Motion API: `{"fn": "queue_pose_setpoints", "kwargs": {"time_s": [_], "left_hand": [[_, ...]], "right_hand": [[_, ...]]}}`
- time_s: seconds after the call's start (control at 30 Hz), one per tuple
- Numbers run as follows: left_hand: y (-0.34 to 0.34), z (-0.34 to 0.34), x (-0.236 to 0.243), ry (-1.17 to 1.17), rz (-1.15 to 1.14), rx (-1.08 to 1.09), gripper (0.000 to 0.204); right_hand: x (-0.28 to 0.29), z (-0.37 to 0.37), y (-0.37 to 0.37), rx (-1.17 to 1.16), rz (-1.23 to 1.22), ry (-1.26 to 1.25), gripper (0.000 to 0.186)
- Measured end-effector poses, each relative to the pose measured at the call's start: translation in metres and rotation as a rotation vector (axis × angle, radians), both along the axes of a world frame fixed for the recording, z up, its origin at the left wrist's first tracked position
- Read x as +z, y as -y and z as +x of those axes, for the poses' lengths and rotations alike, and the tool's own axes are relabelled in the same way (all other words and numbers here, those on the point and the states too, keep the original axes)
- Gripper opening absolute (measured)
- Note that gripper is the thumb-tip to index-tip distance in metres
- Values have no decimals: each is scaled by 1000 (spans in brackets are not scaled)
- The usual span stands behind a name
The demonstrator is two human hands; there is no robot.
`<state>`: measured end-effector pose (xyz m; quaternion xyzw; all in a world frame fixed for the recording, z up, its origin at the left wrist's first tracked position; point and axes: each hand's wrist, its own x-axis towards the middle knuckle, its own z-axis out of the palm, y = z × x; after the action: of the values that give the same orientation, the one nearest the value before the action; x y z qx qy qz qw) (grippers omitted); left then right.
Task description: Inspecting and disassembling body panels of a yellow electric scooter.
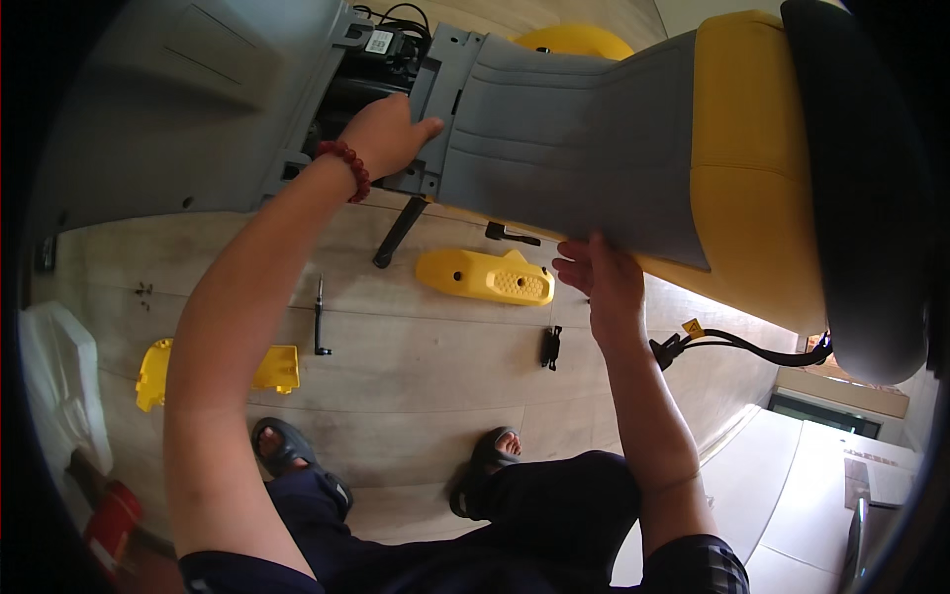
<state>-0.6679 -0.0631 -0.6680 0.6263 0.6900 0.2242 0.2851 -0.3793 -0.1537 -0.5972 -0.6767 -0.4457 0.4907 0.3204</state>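
A long padded seat, grey with a yellow rear, lies across the upper right. At its left end a grey frame edge borders an opening with dark parts and cables. My left hand, a red bead bracelet at its wrist, grips this edge, thumb on top. Its other fingers are mostly hidden in the opening. My right hand is at the near side edge of the seat, its fingers slightly apart and holding nothing. Whether it presses on the edge is hard to tell.
A grey body panel fills the upper left. Lying on the floor are a yellow footrest-like part, a yellow cover, a ratchet-like tool and a small black part. A black cable hangs at right beside white cabinets.
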Motion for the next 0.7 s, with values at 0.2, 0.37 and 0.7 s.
{"fn": "queue_pose_setpoints", "kwargs": {"time_s": [0.2, 0.37, 0.7], "left_hand": [[2, 0, 10, -2, -86, -34, 50], [1, -1, 13, 6, -95, -39, 50], [-1, 1, 11, -15, -82, -54, 50]], "right_hand": [[0, 0, 2, 10, 12, -2, 42], [0, -1, 2, -4, 16, 3, 41], [-4, 0, 3, 9, 37, 26, 35]]}}
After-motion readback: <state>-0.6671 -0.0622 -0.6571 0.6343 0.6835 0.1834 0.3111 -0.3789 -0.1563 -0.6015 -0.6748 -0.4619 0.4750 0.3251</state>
